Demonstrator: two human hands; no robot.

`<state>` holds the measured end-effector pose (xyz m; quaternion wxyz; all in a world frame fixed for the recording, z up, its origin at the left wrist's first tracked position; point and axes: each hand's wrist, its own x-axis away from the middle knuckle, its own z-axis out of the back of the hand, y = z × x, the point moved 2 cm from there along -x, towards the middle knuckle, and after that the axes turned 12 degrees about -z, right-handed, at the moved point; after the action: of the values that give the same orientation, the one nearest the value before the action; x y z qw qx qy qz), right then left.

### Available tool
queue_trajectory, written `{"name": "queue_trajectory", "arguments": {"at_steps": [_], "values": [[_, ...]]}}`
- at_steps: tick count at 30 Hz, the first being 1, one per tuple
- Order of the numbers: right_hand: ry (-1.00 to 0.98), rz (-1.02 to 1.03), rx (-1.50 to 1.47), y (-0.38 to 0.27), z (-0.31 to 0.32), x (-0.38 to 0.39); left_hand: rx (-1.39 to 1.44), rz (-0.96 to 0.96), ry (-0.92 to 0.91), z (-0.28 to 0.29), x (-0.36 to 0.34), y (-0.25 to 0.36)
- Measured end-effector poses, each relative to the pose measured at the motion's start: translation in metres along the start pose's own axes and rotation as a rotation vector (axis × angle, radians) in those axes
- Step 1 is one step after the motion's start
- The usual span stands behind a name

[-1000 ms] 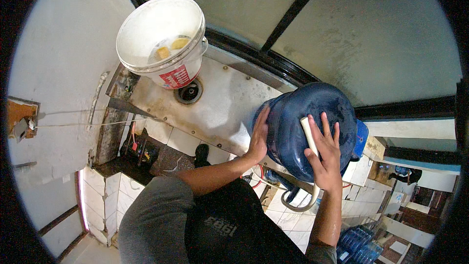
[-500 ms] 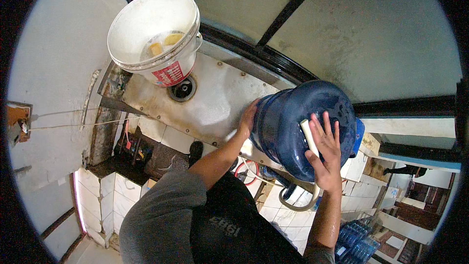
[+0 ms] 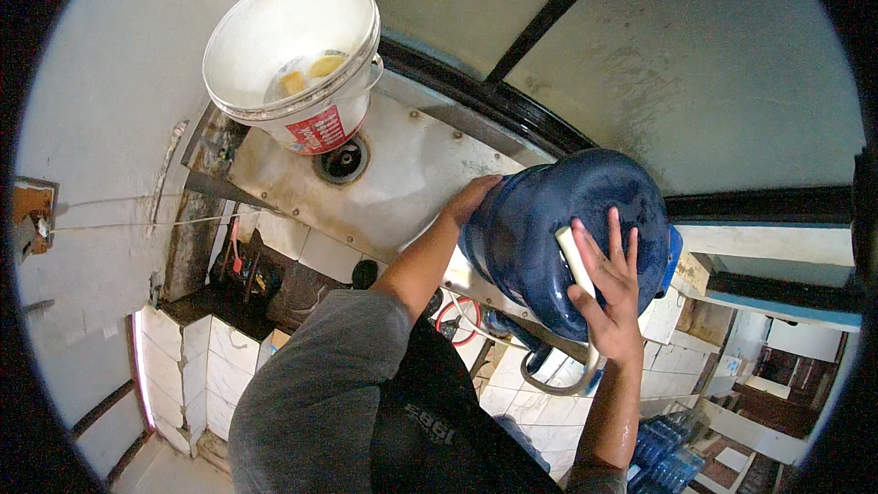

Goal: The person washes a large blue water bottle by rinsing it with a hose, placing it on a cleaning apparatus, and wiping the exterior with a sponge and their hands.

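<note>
A large blue water jug [image 3: 532, 233] lies on its side on the steel counter [image 3: 302, 183], bottom toward me. My left hand [image 3: 473, 197] reaches over its left side, fingers hidden. My right hand [image 3: 604, 284] lies on the jug's bottom with fingers spread, over a white pipe [image 3: 571, 254] that curves down below the jug. A white bucket [image 3: 249, 37] holding yellow sponges in cloudy liquid sits at the upper left, beside a round drain [image 3: 342, 161] in the counter.
A dark-framed glass panel [image 3: 695, 73] backs the counter. A white wall [image 3: 101, 146] with a cord is at the left. Below are a tiled floor [image 3: 512, 384], a red hose [image 3: 455, 337], and several blue jugs [image 3: 658, 444] at the lower right.
My left hand has moved up and farther round the jug's top left side, out of sight at the fingers. My right hand stays spread on the jug's bottom.
</note>
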<state>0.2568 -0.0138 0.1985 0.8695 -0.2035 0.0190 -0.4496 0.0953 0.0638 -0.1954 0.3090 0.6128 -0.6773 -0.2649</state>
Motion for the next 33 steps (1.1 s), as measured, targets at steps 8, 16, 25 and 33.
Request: {"name": "queue_trajectory", "arguments": {"at_steps": [8,16,25,33], "values": [[0.08,-0.064,-0.15,0.003,0.001,-0.019,0.134,-0.19,0.614,-0.006,0.087,-0.097],[0.054,0.032,-0.137,0.009,0.001,-0.01,0.219,0.374,-0.024,-0.093,-0.017,0.105],[0.129,-0.028,-0.194,0.009,-0.001,-0.008,-0.307,-0.755,0.097,-0.154,0.088,0.141],[0.106,0.001,-0.168,0.0,-0.001,-0.006,0.357,0.014,-0.026,-0.144,0.023,0.15]]}}
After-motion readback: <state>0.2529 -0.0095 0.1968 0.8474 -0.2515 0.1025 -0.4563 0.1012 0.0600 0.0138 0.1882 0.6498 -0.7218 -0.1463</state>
